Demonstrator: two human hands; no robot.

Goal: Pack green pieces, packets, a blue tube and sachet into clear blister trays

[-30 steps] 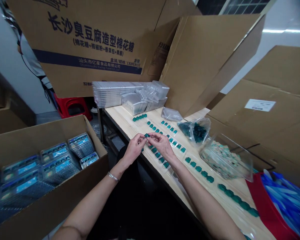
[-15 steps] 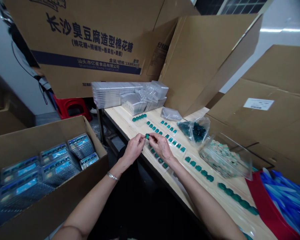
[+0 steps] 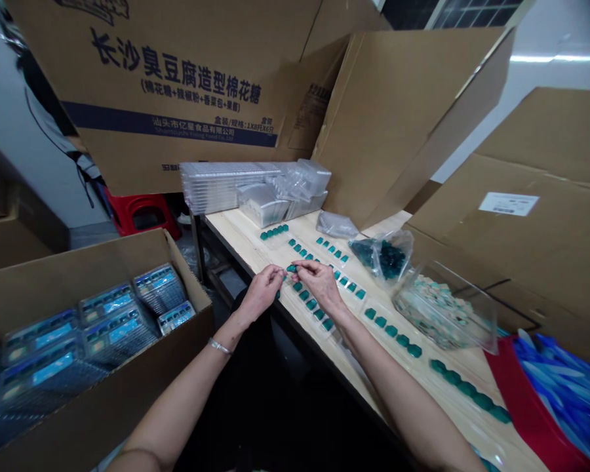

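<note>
Workspace boxed in by cardboard, pale walls behind.
Light wood table (image 3: 226, 225) runs from far centre to near right, dark frame, dark leg (image 3: 197, 246) at its far-left corner. Big printed cardboard panel (image 3: 187, 39) leans across the far side, dark Chinese lettering, navy band; plain brown panel (image 3: 398, 98) stands right of it. Right side: large carton (image 3: 545, 151), white label. Red plastic stool (image 3: 120, 211) on grey floor (image 3: 96, 234), far left, below the printed panel. Brown box (image 3: 24, 226) at left edge, by a blue-grey wall (image 3: 54, 190). Far right: pale wall (image 3: 560, 33) with bright light streak (image 3: 545, 59); dark gridded window (image 3: 482, 16) up top, cropped.
</note>
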